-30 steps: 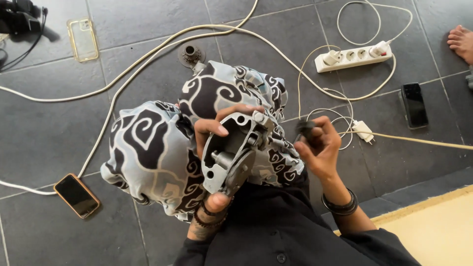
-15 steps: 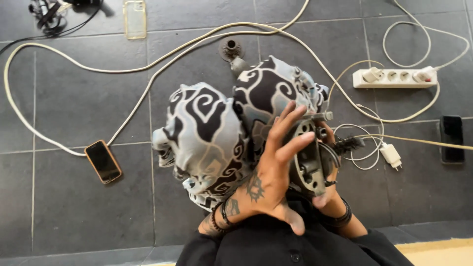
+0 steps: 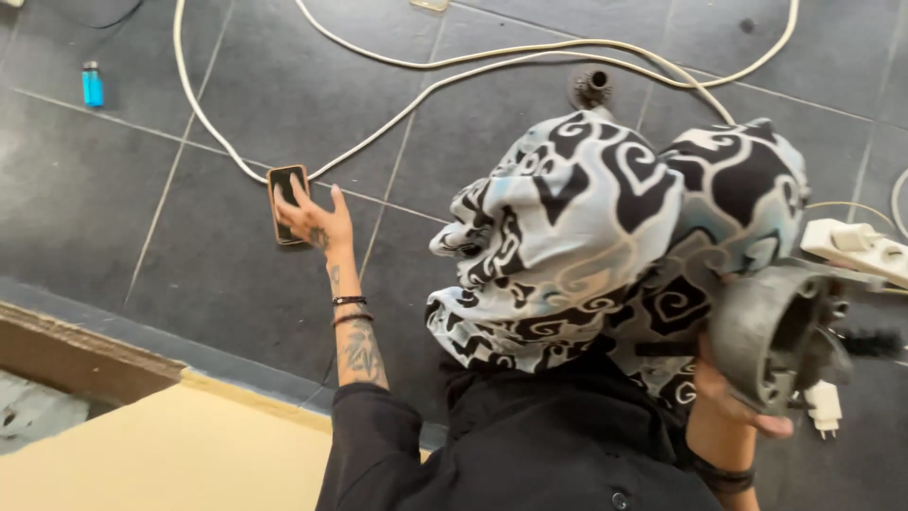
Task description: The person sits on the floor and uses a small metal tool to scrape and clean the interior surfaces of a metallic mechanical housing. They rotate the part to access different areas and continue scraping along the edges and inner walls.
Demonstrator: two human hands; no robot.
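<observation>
Reaching out, left hand (image 3: pixel 317 222) is laid flat on phone (image 3: pixel 287 202) on floor tiles (image 3: pixel 189 132), grip spread. Grey metal housing (image 3: pixel 776 336) is clasped from below by right hand (image 3: pixel 733 402), beside patterned cloth (image 3: pixel 605 237). Risk judged: housing slips, one-handed support being thin.

Left hand (image 3: pixel 312 220) off the metal housing (image 3: pixel 776 336), now on the phone (image 3: pixel 287 202).

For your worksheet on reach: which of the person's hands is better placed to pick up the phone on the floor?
Left. The left hand already rests on the phone; the right hand is holding the grey metal housing.
</observation>
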